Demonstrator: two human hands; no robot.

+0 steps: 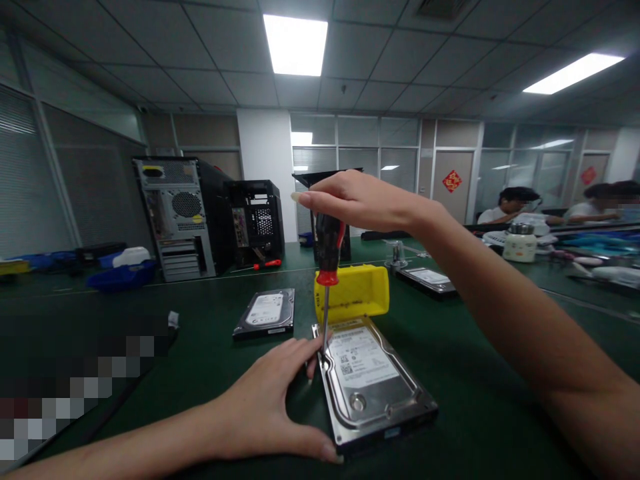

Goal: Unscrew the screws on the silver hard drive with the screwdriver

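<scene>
A silver hard drive [395,393] with a white label lies on the green table in front of me. My left hand [265,393] braces its left side, the thumb by the near corner and the fingertips on the edge beside the screwdriver's shaft. Above the drive, my right hand [350,193] grips the top of a black and red screwdriver [329,250] from above, with the palm over the handle's end. The screwdriver stands nearly upright, its tip at the drive's left edge. Just behind the drive, a yellow bin [367,290] on its side holds small dark bits.
Other hard drives lie left [267,313] and right [430,279] of the bin. Computer cases [183,220] stand at the back left, near a red screwdriver [267,265] and a blue tray [123,275]. At the right are a jar [520,243] and people seated farther off.
</scene>
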